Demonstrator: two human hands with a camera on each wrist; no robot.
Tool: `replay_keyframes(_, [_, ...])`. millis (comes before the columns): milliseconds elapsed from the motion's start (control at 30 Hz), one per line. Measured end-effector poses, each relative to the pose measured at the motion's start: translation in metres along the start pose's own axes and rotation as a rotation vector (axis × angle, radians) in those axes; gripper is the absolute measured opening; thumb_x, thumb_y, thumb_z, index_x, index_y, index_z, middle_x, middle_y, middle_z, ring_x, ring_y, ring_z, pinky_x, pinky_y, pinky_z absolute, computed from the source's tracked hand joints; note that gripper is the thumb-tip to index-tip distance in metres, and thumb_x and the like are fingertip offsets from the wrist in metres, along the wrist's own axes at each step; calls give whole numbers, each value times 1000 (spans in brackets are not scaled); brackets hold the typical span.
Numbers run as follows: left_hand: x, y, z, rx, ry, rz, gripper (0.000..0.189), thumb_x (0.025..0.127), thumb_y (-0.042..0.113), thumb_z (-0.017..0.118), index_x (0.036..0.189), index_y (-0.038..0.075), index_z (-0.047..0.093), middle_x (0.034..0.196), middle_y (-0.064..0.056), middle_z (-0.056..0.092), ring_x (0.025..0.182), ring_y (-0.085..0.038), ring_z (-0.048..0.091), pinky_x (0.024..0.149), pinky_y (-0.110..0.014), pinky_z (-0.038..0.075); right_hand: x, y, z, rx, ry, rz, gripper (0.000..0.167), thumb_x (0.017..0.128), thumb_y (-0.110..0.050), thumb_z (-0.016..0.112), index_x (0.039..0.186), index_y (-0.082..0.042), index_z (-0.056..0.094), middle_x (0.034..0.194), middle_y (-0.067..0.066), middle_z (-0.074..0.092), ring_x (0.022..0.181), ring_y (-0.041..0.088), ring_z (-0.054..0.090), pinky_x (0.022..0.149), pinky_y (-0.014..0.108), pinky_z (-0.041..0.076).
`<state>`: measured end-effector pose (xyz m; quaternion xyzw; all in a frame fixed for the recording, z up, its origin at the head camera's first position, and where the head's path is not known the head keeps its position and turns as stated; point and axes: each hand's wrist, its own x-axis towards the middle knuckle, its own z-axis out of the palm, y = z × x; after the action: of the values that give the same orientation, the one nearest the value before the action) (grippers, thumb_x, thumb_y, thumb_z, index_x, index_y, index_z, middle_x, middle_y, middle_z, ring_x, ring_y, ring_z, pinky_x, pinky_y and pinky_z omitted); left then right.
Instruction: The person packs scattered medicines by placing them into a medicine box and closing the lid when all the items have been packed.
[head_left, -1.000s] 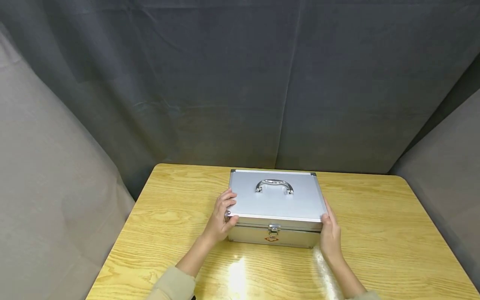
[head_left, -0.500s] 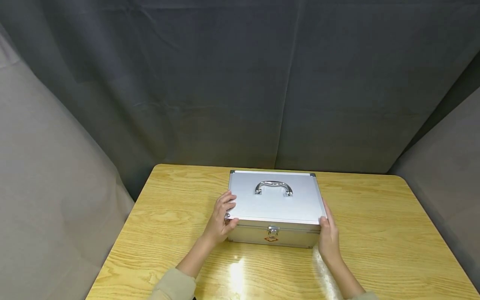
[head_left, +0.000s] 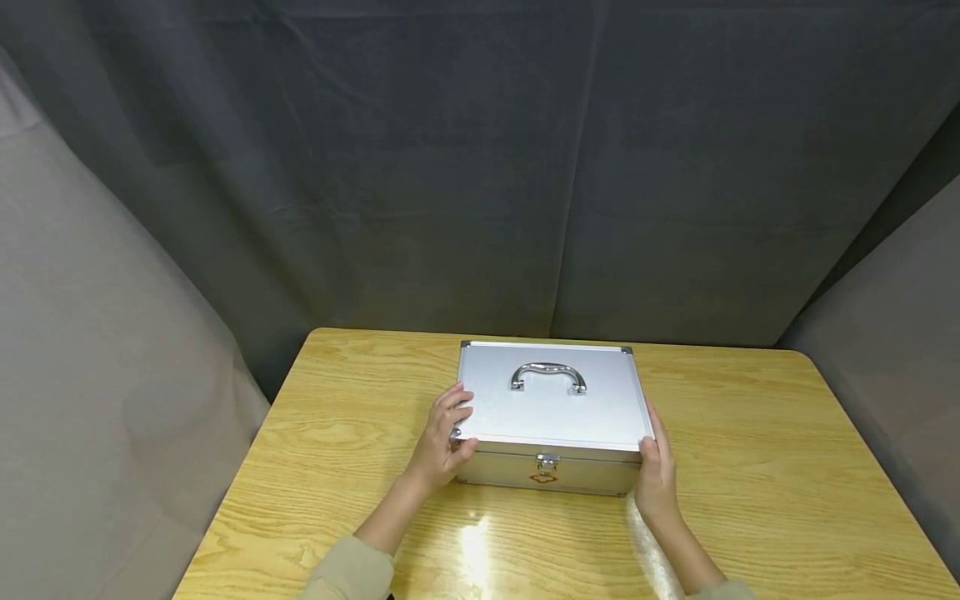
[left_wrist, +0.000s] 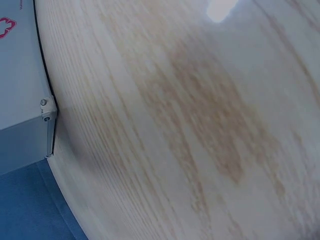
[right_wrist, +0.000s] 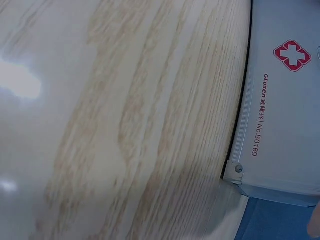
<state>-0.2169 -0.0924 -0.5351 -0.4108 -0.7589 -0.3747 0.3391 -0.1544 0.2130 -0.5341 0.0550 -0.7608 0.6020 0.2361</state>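
Observation:
A silver metal first-aid box [head_left: 555,417] with its lid down stands on the wooden table. A chrome carry handle [head_left: 547,377] is on the lid, and a latch [head_left: 547,461] sits at the middle of the front. My left hand [head_left: 438,442] grips the front left corner, fingers over the lid's edge and thumb at the front. At the front right corner my right hand [head_left: 656,475] holds the side, thumb near the lid's edge. In the right wrist view a red cross emblem [right_wrist: 292,55] and lettering show on the box front; only a fingertip [right_wrist: 315,222] appears there.
The wooden table [head_left: 337,417] has light glare near its front. A dark grey curtain [head_left: 450,167] hangs behind it, with lighter cloth [head_left: 112,333] on the left and another light cloth panel [head_left: 885,375] on the right.
The lid's front edge has come down slightly towards the base since a second ago, both hands staying on the corners. Over the last half second almost nothing has moved.

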Motion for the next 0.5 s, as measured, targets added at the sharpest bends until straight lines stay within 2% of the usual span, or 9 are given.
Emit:
replay_keyframes(267, [0, 0, -3, 22, -8, -3, 45, 96, 43, 33, 106, 0, 44, 120, -19, 45, 121, -35, 38, 104, -40, 32, 1, -2, 0, -12, -11, 8, 48, 97, -15, 19, 145, -6, 22, 147, 20, 22, 135, 31, 20, 107, 18, 17])
replay_keyframes(500, [4, 0, -9, 55, -35, 14, 47, 95, 44, 34, 104, 0, 47, 120, -17, 47, 119, -35, 41, 101, -40, 35, 1, -10, -3, -53, -21, 28, 48, 97, -18, 23, 145, -8, 23, 147, 20, 24, 134, 20, 23, 107, 21, 17])
